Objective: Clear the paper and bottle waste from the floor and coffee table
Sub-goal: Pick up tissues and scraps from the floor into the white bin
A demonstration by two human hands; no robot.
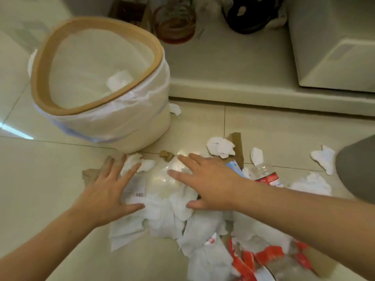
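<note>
Down on the tiled floor (pixel 60 199), the head view showed both hands flat with fingers spread: the left hand (pixel 107 191) pressed on a barcode-printed paper (pixel 136 189), the right hand (pixel 209 183) over crumpled white tissues (pixel 172 207). A red-labelled plastic bottle (pixel 267 175) lay just beside the right wrist. Behind stood a lined bin (pixel 105 118), one tissue inside.

Glossy pale floor tiles (pixel 60 189) with thin dark joints cover the near ground. A low cream platform (pixel 233 78) rises at the far side. A bright light streak (pixel 16 130) glints at the left edge.
</note>
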